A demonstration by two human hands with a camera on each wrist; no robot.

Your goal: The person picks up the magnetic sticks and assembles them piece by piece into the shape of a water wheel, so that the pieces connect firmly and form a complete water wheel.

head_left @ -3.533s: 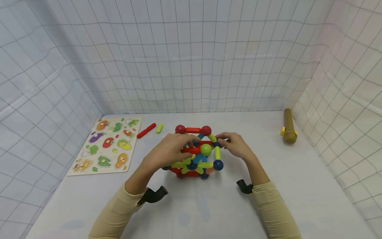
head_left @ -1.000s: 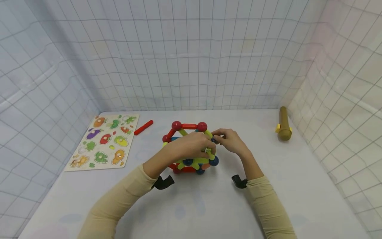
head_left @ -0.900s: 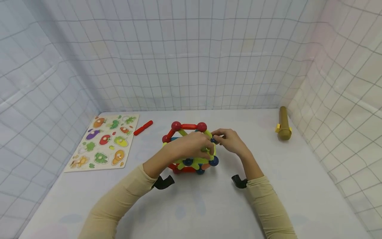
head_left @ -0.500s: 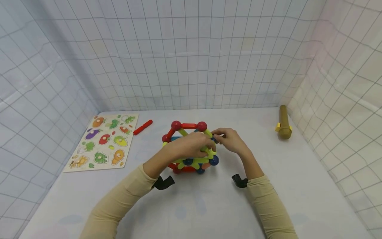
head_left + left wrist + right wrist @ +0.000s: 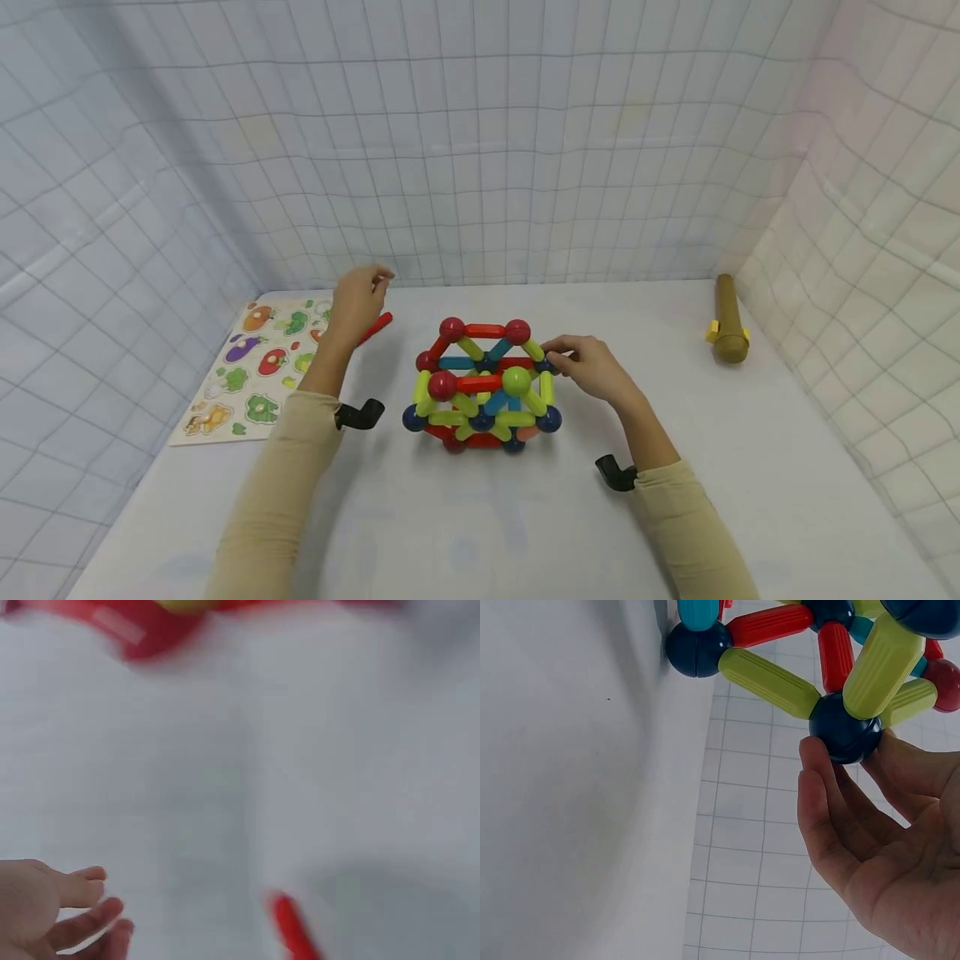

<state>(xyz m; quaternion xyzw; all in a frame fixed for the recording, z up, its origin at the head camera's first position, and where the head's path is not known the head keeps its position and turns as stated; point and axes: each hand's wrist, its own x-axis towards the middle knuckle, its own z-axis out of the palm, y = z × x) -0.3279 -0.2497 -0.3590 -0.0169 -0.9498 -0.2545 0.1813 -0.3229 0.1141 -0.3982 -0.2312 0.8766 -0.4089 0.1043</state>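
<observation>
A ball-and-rod magnetic construction [image 5: 483, 419] of red, light green and blue rods joined by balls stands mid-table. My right hand [image 5: 592, 367] pinches a dark blue ball [image 5: 845, 727] at its right side, the thumb and fingertips on either side of it in the right wrist view. The left hand [image 5: 357, 300] is raised at the back left, apart from the construction. Its fingers are loosely bent around nothing, as the left wrist view also shows. Beside and partly behind it lies a red rod [image 5: 377, 327] on the table, its tip blurred in the left wrist view.
A board with vegetable pictures [image 5: 262, 408] lies at the left, partly covered by the left forearm. An olive-brown tube with yellow side pieces [image 5: 727, 321] lies at the back right. Gridded white sheets [image 5: 487, 167] wall the table on the back and sides.
My left hand has left the construction and moved back and left to the red rod. The short light green rod beside it is gone from the table. My right hand stays at its ball.
</observation>
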